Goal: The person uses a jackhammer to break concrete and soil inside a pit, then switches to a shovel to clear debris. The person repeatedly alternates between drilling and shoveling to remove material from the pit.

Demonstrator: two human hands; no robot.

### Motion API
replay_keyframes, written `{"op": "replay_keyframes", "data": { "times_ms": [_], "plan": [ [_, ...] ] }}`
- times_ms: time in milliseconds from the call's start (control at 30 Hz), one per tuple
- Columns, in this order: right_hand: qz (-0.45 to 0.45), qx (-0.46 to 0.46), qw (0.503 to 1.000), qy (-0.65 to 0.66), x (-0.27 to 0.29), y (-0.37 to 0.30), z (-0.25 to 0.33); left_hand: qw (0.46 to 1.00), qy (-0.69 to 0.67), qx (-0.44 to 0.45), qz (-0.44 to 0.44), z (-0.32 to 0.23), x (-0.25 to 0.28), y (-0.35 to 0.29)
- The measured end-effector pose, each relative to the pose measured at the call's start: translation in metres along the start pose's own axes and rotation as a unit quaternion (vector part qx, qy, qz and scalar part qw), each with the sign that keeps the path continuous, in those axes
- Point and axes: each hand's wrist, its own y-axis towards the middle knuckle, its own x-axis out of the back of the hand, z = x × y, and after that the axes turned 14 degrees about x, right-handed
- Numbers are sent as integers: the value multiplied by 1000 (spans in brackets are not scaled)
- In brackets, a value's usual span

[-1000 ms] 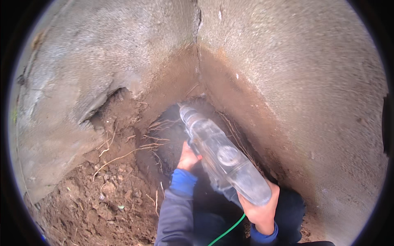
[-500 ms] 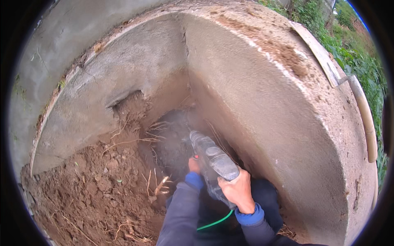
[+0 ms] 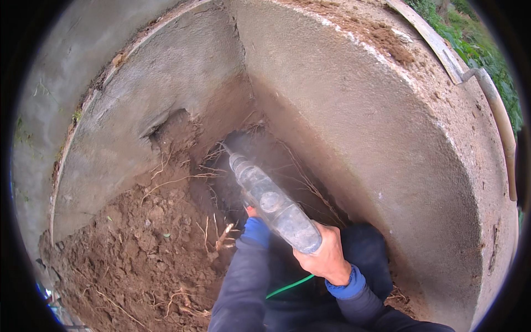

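A dusty grey hammer drill (image 3: 272, 200) slants up and to the left in front of me. My right hand (image 3: 327, 255) is closed round its rear end. Most of my left hand (image 3: 251, 212) is hidden behind the tool's body; what shows is closed at its front left side. The thin bit (image 3: 225, 148) points at the far edge of a dark hole in the soil, by thin roots (image 3: 211, 160). Dust blurs the hole, so the tip's contact cannot be made out. A green cord (image 3: 289, 286) runs from below the drill.
Two concrete walls, one on the left (image 3: 160, 83) and one on the right (image 3: 354, 105), meet in a corner beyond the hole. Loose brown soil (image 3: 133, 260) with broken roots (image 3: 224, 237) lies at left. A flat-bladed tool with a long handle (image 3: 498, 119) rests on the right wall's top.
The drill's front has swung left and up, and its bit now shows against the hole's far edge. Both hands stay on the drill. My view has shifted slightly.
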Motion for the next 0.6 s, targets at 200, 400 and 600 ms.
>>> {"op": "replay_keyframes", "data": {
  "times_ms": [200, 400, 600],
  "plan": [
    [-38, 7, 999, 21, 1, -9, 3, 999, 6, -43, -3, -1, -3, -25],
    [-84, -156, 980, 87, 26, -8, 9, 972, 180, -110, -104, -41, -23, -110],
    [-51, -199, 970, 133, 44, -5, 17, 976, 176, -82, -104, -96, -38, -165]
  ]
}}
